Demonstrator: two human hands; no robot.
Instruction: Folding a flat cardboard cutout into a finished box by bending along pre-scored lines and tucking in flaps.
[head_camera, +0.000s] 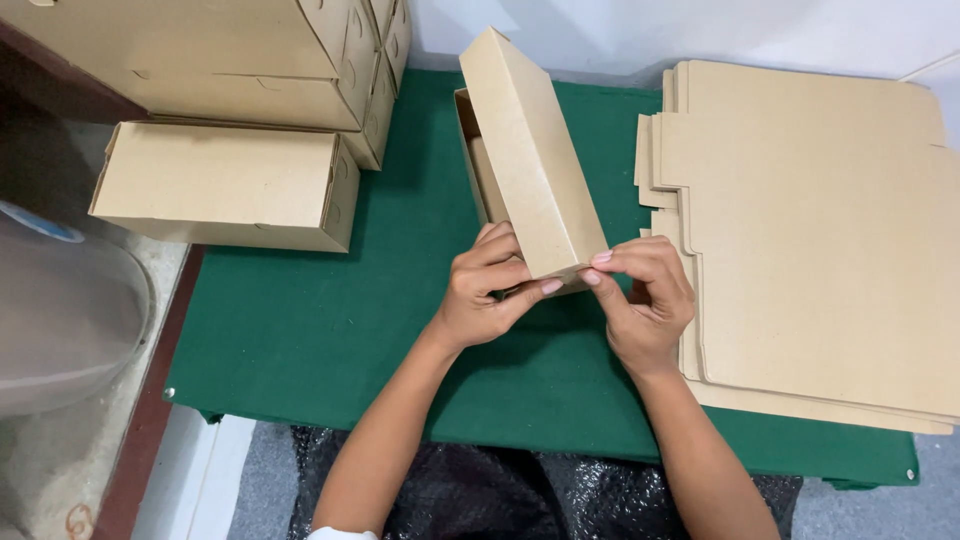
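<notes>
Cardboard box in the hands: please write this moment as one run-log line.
left hand: grip on cardboard box | right hand: grip on same box | box: half-folded, over green mat

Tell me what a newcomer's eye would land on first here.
Both hands meet at the middle of the green mat, pinching the near end of a half-folded brown cardboard box: left hand, right hand. A thick stack of flat cardboard blanks lies on the mat's right side. Finished boxes are piled at the upper left.

Single head camera, looking steeply down, close over green table (300, 330), facing far wall.
</notes>
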